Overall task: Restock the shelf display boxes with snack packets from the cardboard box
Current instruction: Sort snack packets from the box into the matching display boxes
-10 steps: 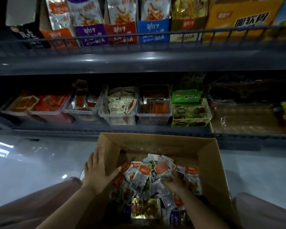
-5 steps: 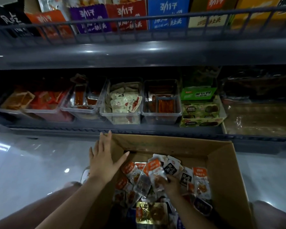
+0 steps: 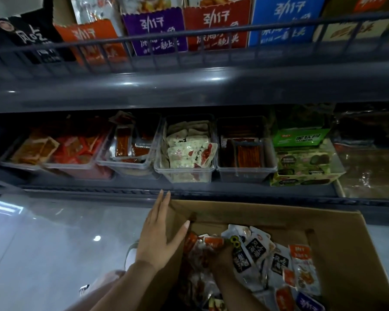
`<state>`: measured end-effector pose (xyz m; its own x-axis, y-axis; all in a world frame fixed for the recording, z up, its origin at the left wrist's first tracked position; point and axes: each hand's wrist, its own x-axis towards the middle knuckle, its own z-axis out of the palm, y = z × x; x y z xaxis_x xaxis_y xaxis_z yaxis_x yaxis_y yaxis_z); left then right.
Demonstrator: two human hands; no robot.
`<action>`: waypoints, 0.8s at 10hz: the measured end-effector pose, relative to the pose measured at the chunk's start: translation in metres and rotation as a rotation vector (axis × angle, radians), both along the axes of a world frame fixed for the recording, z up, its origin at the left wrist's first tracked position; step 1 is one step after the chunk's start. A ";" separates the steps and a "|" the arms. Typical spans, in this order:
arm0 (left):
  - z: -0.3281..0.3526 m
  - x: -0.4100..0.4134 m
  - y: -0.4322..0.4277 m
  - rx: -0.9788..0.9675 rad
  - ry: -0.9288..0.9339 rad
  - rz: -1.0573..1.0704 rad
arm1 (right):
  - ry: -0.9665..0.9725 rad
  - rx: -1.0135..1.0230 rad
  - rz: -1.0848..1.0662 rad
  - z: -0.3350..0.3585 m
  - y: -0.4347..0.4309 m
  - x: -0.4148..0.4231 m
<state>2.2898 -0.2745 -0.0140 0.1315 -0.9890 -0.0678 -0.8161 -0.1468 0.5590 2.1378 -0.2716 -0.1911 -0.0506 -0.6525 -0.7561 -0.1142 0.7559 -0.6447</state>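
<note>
Snack packets (image 3: 257, 251) are heaped loose in the cardboard box (image 3: 350, 254), which sits open at the bottom right, right in front of the lower shelf (image 3: 88, 190). Mostly black-and-white sachets plus some orange-topped ones.

Only the head view to go on. It's a dim shop aisle with a glossy pale floor (image 3: 54, 243) that has a couple of ceiling lights reflected in it. The lower shelf carries a row of clear display tubs (image 3: 184, 175) side by side: orange and red packs on the left, white sachets in the middle one, red strips in the next. A green display carton (image 3: 301, 163) stands just right of them. Above that is a dark grey shelf front (image 3: 189, 90) and a wire rail (image 3: 189, 35), with purple, red and blue bags standing behind it.

Our left hand (image 3: 160, 239) lies flat against the box's left wall, fingers straight and together, thumb spread toward the packets and holding nothing. Our right hand (image 3: 220, 260) is down in the pile with orange-topped packets over its fingers. It's too dark and buried for us to tell whether it's gripping any.

Compared with half a second ago, not much has changed. The left hand is still pressed flat on that same wall and the right hand is still in the heap, though the orange-topped packet it had tipped up now sits lower among the others. The box shows further right and lower in the view, and the upper shelf bags fill more of the top.
</note>
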 end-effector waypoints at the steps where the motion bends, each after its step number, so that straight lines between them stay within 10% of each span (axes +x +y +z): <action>1: 0.003 -0.001 -0.001 -0.002 0.150 0.058 | 0.182 -0.034 0.111 -0.003 -0.006 0.009; 8: 0.006 0.002 -0.005 0.180 -0.020 -0.025 | 0.041 -0.044 0.365 0.060 -0.017 -0.074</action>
<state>2.2917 -0.2795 -0.0076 0.1101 -0.9641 -0.2418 -0.8316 -0.2226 0.5088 2.0635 -0.2884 -0.1313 0.1620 -0.6648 -0.7293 -0.3975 0.6324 -0.6648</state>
